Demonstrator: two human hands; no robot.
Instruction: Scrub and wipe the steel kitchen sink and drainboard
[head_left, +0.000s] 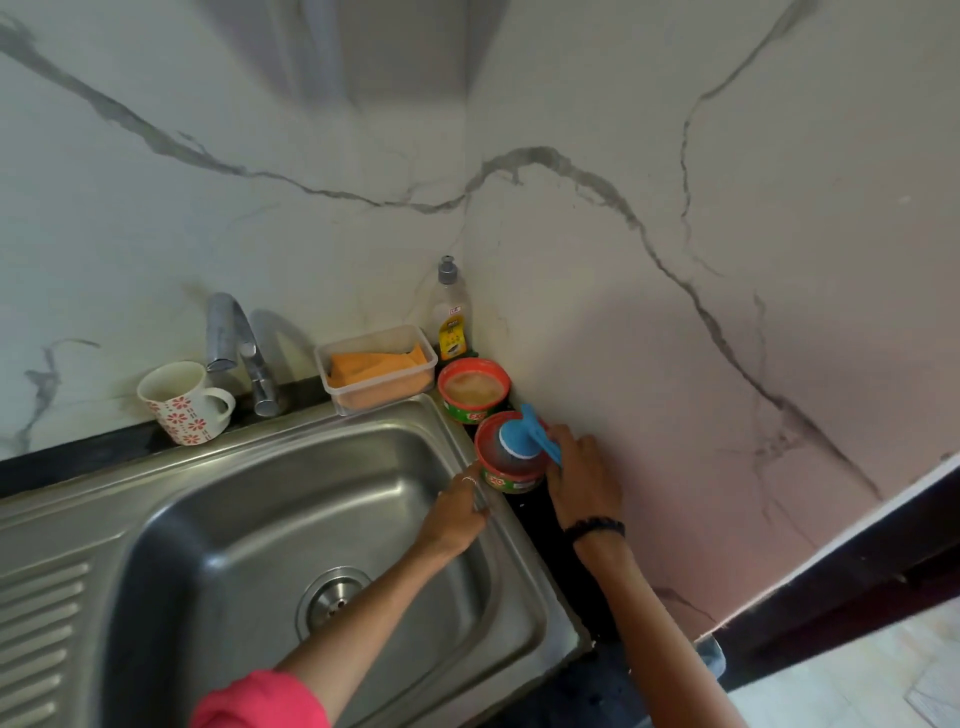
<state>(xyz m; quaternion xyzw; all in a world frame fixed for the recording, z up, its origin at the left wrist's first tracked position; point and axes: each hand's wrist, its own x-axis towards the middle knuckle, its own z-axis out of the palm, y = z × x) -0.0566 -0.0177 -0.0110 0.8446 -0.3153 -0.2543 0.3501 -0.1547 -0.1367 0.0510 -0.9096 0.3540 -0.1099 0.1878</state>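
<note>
The steel sink (249, 499) fills the lower left, with its drain (332, 597) in the bowl and the ribbed drainboard (41, 639) at the far left. On the dark counter to its right stands a red and green soap tub (506, 480). A blue-handled steel scrubber (514, 439) rests in that tub. My right hand (582, 478) grips the scrubber's blue handle. My left hand (457, 512) rests on the sink's right rim beside the tub, fingers curled against it.
A second soap tub (474, 389) sits behind the first. A clear box with orange cloths (376, 371), a dish soap bottle (451, 317), the tap (244, 353) and a flowered mug (182, 402) line the back. Marble walls meet in the corner.
</note>
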